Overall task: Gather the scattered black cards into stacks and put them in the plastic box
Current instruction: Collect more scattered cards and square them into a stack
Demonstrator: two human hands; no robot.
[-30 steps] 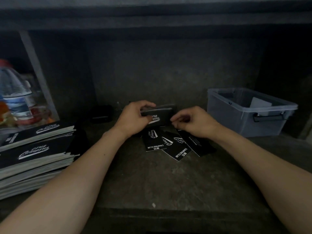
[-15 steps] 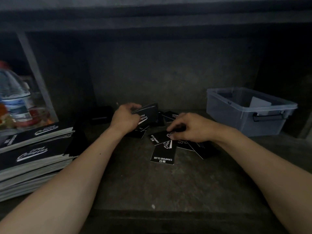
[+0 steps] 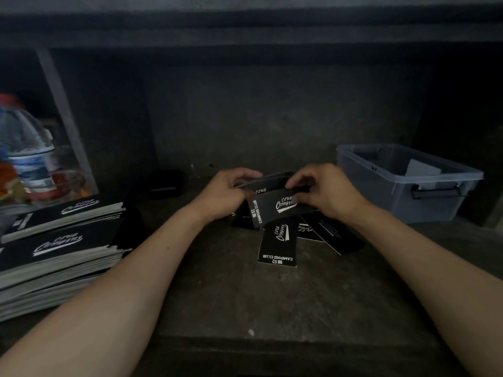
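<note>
R hand (image 3: 326,193) back on cards (image 3: 272,210)

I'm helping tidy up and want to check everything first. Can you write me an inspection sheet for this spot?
Surface: dark, rough shelf, dimly lit.
Job's things: a bunch of black cards held between both hands; several loose cards overlapping on the shelf below them; plastic box at right, open, with a pale piece inside.
Clutter: piles of black booklets at left; water bottle behind them; small dark object, too dim to identify.
Grippers: left hand and right hand both grip the held cards.
Cables: nothing seen.
Surroundings: dark wall behind.
</note>
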